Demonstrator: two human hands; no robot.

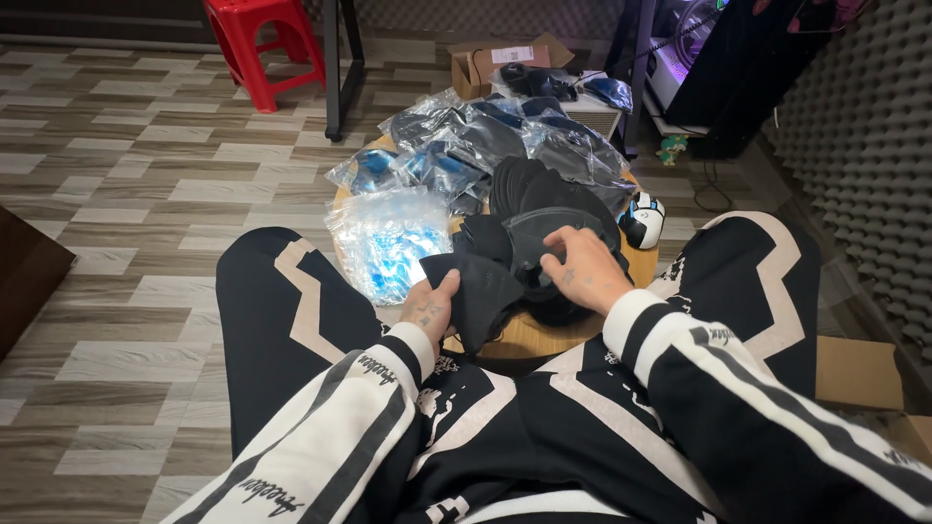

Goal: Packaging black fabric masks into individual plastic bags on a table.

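Note:
My left hand grips a folded black face mask at the near edge of a small round wooden table. My right hand rests on a heap of loose black masks on the table, with its fingers pinching one of them. Clear plastic bags with blue print lie at the left of the table. Sealed bags holding dark masks are piled at its far side.
My legs in black trousers frame the table. A red plastic stool and a black metal stand stand at the back left. An open cardboard box lies behind the bags. A white and black earphone case is at the table's right.

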